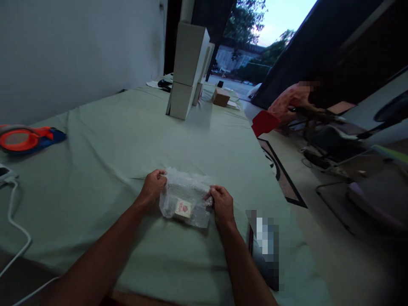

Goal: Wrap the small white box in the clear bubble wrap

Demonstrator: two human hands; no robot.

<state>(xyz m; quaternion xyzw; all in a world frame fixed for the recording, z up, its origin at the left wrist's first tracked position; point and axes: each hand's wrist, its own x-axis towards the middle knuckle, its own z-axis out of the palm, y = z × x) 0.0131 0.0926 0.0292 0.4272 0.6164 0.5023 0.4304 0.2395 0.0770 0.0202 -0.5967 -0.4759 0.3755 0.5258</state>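
A small box wrapped in clear bubble wrap (186, 197) lies on the green cloth of the table (127, 140), near the front edge. A white label with red print shows through the wrap. My left hand (153, 185) is closed on the wrap's left end. My right hand (222, 205) is closed on its right end. Both forearms reach in from the bottom of the view.
A stack of white cartons (188, 70) stands at the far middle, with a small brown box (221, 97) beside it. An orange and blue tape dispenser (24, 139) lies at the left, with a white cable (14, 221) below it. Another person (291, 102) sits at the right among chairs.
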